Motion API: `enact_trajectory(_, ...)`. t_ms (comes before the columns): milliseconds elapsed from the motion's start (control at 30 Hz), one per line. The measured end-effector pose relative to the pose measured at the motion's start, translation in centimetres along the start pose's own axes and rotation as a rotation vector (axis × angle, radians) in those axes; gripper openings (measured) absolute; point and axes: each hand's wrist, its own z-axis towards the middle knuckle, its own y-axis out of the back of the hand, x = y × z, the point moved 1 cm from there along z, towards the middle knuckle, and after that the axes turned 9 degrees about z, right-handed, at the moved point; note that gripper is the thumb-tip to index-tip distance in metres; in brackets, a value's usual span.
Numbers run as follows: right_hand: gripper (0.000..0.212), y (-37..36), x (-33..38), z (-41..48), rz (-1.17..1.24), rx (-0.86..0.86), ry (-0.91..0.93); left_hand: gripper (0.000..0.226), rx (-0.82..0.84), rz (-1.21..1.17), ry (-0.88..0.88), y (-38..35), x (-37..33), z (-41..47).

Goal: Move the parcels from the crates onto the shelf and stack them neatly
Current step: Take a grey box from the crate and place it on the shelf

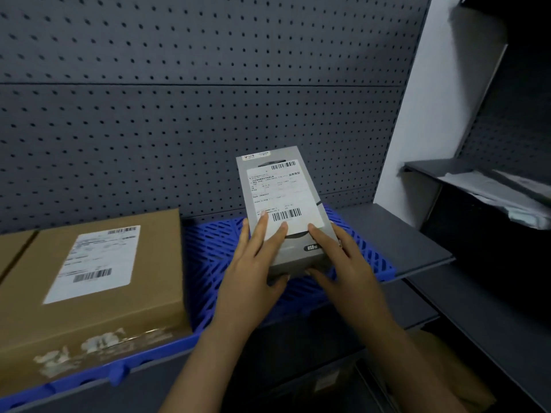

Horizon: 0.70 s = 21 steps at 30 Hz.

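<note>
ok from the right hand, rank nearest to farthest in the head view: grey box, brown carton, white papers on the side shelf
1. grey box: held by the right hand, on its right edge.
2. white papers: on the side shelf, up and to the right.
3. brown carton: far left on the blue mat, beyond the left hand.

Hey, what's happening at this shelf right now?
A person is setting a grey boxed parcel onto the blue plastic mat on the shelf. Both hands grip its near end, left hand and right hand. A brown cardboard parcel already sits to its left.
</note>
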Motion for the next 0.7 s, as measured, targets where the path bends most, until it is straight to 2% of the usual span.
enact_trajectory(233, 0.083, -0.9, -4.2, 1.3, 0.142, 0.224, 0.007, 0.090, 0.063, 0.051, 0.160, -3.0, -0.5, -0.4)
enact_trajectory(333, 0.082, -1.5, -5.3, 1.2, 0.210, 0.330, -0.046, 0.089, 0.056, 0.055, 0.210, -4.1, -0.9, -0.9)
enact_trajectory(500, 0.075, -1.6, -5.5, 1.5, 0.226, 0.381, -0.054, 0.088, 0.040, 0.052, 0.244, -4.2, -1.1, -0.6)
enact_trajectory(600, 0.071, -1.4, -5.4, 1.8, 0.264, 0.402, -0.029, 0.091, 0.018, 0.148, 0.240, -3.8, -1.2, -0.9)
enact_trajectory(700, 0.070, -1.8, -4.7, 2.0, 0.283, 0.459, 0.039, 0.093, -0.031, 0.346, 0.197, -2.9, -1.1, -1.4)
